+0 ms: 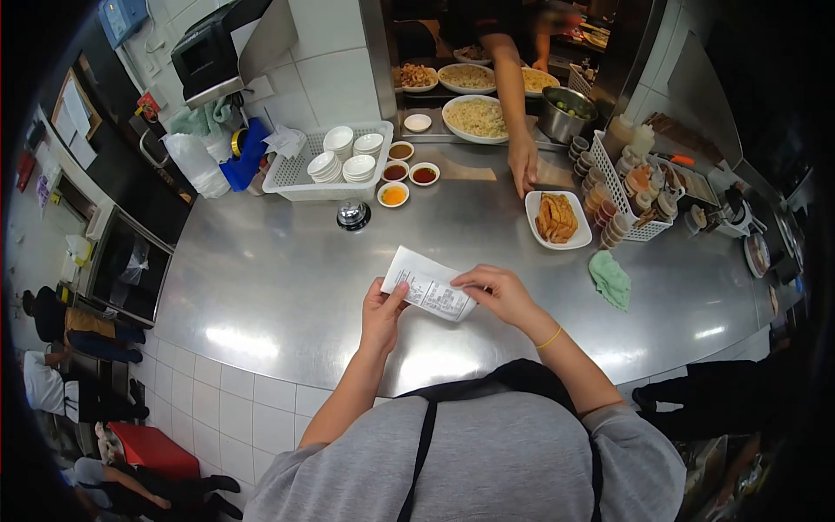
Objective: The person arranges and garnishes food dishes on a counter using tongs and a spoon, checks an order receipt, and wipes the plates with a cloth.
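Both my hands hold a white printed paper slip (432,287) over the steel counter (287,261). My left hand (381,311) pinches its left edge, thumb on top. My right hand (500,291) has its fingers closed on the slip's right side; a yellow band circles that wrist. Beyond it, a co-worker's hand (523,163) reaches through the pass window to a square white dish (574,239) of sliced browned food. A call bell (352,214) stands behind the slip, to the left, near small sauce dishes (393,194).
A white basket (283,178) holds stacked small bowls. At right are a green cloth (611,280) and a basket (648,230) of sauce bottles. Large food platters (475,119) and a metal pot (565,113) stand in the window. Several people are at the far left.
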`<state>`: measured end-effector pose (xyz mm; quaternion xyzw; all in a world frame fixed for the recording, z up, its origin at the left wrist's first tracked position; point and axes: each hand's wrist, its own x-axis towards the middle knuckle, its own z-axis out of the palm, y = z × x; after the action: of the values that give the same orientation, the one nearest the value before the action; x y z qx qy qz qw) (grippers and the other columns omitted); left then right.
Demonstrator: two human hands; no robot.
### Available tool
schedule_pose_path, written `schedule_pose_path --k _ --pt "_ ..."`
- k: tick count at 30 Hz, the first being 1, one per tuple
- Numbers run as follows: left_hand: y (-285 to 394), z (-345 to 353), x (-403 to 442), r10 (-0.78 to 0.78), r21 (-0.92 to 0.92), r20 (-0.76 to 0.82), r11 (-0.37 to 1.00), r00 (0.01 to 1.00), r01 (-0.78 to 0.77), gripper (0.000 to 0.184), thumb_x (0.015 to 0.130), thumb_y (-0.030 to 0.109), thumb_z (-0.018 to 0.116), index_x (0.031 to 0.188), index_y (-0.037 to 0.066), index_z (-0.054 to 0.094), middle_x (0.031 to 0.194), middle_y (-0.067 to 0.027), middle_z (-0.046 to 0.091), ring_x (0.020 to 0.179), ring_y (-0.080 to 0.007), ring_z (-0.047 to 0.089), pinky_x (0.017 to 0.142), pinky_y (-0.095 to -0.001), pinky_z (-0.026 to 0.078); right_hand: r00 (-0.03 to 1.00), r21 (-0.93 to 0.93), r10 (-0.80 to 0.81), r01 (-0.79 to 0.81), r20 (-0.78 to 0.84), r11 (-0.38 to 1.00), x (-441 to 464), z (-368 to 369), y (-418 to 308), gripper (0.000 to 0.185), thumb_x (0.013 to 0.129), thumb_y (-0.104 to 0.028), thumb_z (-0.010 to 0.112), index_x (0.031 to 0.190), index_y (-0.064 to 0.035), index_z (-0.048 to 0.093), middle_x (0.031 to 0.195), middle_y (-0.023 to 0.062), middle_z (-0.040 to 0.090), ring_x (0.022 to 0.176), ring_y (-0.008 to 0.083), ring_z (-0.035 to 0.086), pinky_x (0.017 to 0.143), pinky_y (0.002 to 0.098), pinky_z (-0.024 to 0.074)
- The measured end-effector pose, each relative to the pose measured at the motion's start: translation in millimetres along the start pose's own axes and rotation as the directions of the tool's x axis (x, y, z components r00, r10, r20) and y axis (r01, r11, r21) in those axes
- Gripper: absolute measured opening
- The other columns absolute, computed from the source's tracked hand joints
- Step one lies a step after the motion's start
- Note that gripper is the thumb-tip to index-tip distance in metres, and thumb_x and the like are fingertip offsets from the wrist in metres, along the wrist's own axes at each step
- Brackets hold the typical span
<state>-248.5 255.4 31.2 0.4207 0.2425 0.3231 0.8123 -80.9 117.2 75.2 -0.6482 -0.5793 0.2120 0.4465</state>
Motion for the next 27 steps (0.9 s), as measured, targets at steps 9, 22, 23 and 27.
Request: schedule_pose_path --k 9,22,23,27 --pt "-25 -80 22 0.218 0.359 -0.140 0.920 0.966 -0.155 0.008 0.083 0.010 0.059 0.083 0.004 0.053 0.073 0.0004 0.054 0.065 -0.0058 0.049 0.063 -0.0192 0.042 0.761 -0.395 -0.357 0.145 -0.541 0.907 123 -105 3 0.031 0.078 0.008 0.048 0.102 -0.0060 0.061 0.083 0.0082 0.055 0.073 0.0152 0.054 0.064 0.0253 0.0456" --pt "40 -28 104 0.384 0.236 0.166 0.879 0.909 -0.414 0.030 0.082 0.010 0.059 0.107 0.001 0.044 0.090 -0.0021 0.050 0.081 -0.0078 0.049 0.072 -0.0206 0.042 0.731 -0.166 -0.188 0.103 -0.656 0.981 172 -29 -15 0.039 0.079 0.004 0.052 0.115 -0.0083 0.056 0.102 0.0075 0.054 0.074 0.0094 0.057 0.062 0.0208 0.0496" --pt "56 -14 112 0.415 0.209 0.175 0.870 0.893 -0.446 0.032 0.082 0.010 0.060 0.109 0.001 0.044 0.090 -0.0020 0.050 0.080 -0.0079 0.048 0.072 -0.0208 0.042 0.730 -0.117 -0.168 0.121 -0.662 0.986 171 -22 -25 0.039 0.079 0.004 0.053 0.115 -0.0081 0.056 0.102 0.0076 0.054 0.076 0.0088 0.056 0.062 0.0209 0.0498" --pt "93 23 130 0.398 0.149 0.246 0.885 0.884 -0.440 0.036 0.082 0.012 0.060 0.112 0.000 0.043 0.091 -0.0029 0.051 0.084 -0.0086 0.048 0.074 -0.0215 0.042 0.724 -0.053 -0.148 0.153 -0.673 0.987 167 3 -40 0.040 0.076 0.003 0.057 0.115 -0.0086 0.056 0.102 0.0053 0.055 0.080 0.0072 0.054 0.062 0.0190 0.0469"
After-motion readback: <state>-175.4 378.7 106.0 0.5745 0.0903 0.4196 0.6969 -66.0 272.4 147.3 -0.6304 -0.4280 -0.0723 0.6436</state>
